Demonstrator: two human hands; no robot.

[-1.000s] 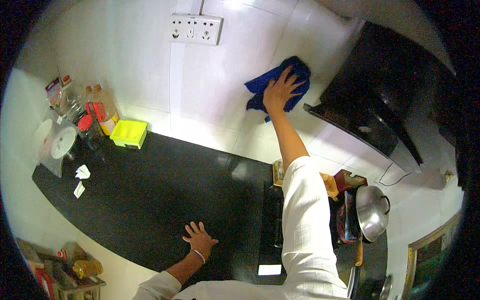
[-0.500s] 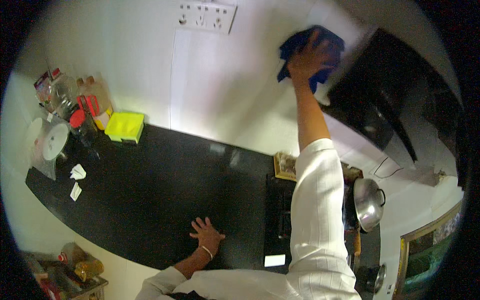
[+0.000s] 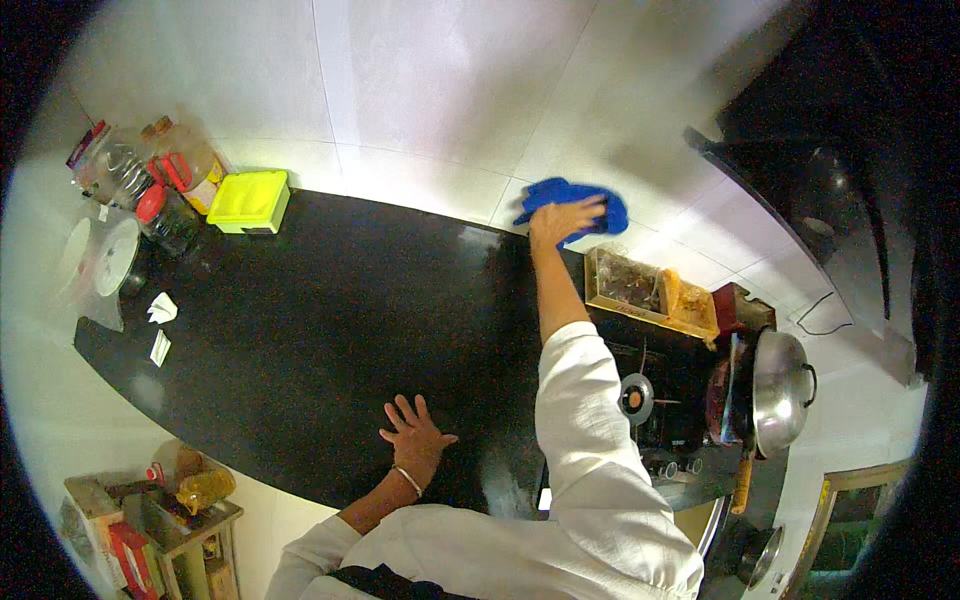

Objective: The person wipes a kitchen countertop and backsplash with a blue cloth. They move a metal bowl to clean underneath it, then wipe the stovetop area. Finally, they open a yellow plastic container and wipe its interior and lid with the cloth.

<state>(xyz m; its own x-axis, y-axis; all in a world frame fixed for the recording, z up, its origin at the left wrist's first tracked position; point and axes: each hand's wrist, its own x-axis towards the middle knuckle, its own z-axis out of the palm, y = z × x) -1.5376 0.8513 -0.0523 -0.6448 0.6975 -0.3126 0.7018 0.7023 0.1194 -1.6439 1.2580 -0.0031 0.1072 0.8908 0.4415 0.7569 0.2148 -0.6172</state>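
My right hand (image 3: 570,218) presses a crumpled blue cloth (image 3: 612,212) against the tiled wall (image 3: 430,110), low down, just above the back edge of the counter. The fingers lie across the cloth, and part of it is hidden under the palm. My left hand (image 3: 416,440) rests on the black countertop (image 3: 300,330) near its front edge, fingers spread and holding nothing. Right of my right forearm, a shallow tray (image 3: 622,280) with dark contents stands along the wall behind the gas stove (image 3: 680,385).
A lidded metal pan (image 3: 780,393) stands on the stove's right, under the dark range hood (image 3: 800,180). At the left are a yellow-green box (image 3: 248,202), several bottles and jars (image 3: 170,220), plates (image 3: 118,257) and folded white papers (image 3: 161,308). A shelf unit (image 3: 170,530) stands lower left.
My right hand and the blue cloth have come down the wall from beside the hood to just above the counter. My left hand stays spread on the countertop. The view has tilted.
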